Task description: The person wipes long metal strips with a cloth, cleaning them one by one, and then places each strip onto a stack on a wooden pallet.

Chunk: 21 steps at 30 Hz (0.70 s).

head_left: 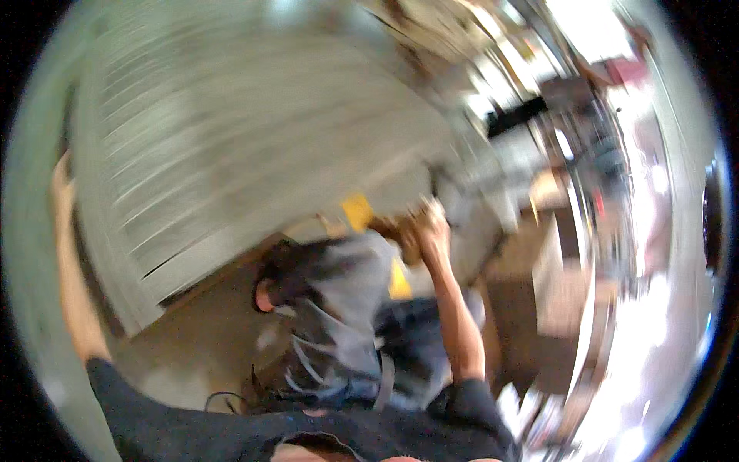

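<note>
At the left edge of the gray slatted panel [262, 146] is the left hand [63, 175], its grip too blurred to tell, while near the panel's lower right side the right hand [431, 225] is closed around a brownish object [409, 245].

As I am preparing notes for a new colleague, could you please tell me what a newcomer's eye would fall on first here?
Most striking is the large grey slatted panel filling the upper left, with the left grip at its left edge. Next comes the bright yellow flat piece near the centre, left of the blurred right grip. A brown cardboard box stands farther right.
</note>
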Motion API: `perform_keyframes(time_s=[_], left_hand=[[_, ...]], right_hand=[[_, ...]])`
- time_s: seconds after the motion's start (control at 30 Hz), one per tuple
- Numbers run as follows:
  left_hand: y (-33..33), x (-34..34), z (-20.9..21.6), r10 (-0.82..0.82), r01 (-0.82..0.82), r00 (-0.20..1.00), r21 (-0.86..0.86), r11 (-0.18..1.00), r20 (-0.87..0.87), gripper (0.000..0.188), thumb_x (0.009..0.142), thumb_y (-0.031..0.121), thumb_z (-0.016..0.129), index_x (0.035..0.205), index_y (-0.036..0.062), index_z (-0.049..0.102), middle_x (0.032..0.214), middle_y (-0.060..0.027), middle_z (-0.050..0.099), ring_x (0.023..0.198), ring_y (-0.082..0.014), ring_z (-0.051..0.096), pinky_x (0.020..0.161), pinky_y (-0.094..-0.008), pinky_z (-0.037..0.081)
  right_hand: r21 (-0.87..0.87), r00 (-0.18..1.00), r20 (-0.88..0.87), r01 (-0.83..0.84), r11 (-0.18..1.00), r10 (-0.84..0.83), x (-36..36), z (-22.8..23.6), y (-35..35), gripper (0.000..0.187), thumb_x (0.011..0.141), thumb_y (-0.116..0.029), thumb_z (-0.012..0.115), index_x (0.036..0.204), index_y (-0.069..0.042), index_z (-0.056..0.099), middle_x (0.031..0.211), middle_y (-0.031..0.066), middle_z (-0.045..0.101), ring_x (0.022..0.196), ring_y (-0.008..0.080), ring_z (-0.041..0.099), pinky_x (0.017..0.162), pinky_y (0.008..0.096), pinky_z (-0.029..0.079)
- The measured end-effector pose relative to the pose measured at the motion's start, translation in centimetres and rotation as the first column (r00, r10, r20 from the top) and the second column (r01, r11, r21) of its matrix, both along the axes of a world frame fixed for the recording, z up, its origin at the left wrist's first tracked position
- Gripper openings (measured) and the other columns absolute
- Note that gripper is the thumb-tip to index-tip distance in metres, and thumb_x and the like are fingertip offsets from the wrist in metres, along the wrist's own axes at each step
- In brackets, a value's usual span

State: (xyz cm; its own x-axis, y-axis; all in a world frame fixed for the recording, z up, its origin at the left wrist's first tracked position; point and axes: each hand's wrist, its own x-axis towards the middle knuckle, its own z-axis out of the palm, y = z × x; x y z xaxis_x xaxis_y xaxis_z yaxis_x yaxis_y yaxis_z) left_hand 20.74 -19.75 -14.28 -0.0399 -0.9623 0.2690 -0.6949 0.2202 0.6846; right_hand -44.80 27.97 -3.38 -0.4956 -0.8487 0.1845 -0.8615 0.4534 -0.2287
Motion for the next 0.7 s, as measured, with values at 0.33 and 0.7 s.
perform_keyframes(time_s=[0.33,0.7], left_hand=[[12.4,-10.4,13.0,-0.108,0.11,0.994,-0.354,0.929,0.027,0.034,0.096,0.017,0.059,0.129,0.0081,0.06,0.124,-0.0068,0.064,0.109,-0.0193,0.06,0.094,-0.0305,0.047],[35.3,-35.6,16.5,-0.726,0.698,0.657,-0.201,0.688,-0.202,0.028,0.09,-0.01,0.055,0.115,-0.0025,0.064,0.116,-0.0132,0.062,0.094,-0.018,0.062,0.077,-0.028,0.056]], right_hand=[[-0.55,0.712,0.702,0.56,0.619,-0.019,-4.3,6.0,7.3,0.025,0.076,0.002,0.064,0.101,-0.003,0.065,0.094,0.0051,0.066,0.084,0.0157,0.059,0.076,0.0295,0.05],[-0.163,0.205,0.617,0.978,0.131,-0.76,-9.9,-12.0,29.9,0.032,0.076,-0.014,0.068,0.102,0.003,0.066,0.096,0.0153,0.07,0.087,0.0261,0.067,0.077,0.0392,0.052]])
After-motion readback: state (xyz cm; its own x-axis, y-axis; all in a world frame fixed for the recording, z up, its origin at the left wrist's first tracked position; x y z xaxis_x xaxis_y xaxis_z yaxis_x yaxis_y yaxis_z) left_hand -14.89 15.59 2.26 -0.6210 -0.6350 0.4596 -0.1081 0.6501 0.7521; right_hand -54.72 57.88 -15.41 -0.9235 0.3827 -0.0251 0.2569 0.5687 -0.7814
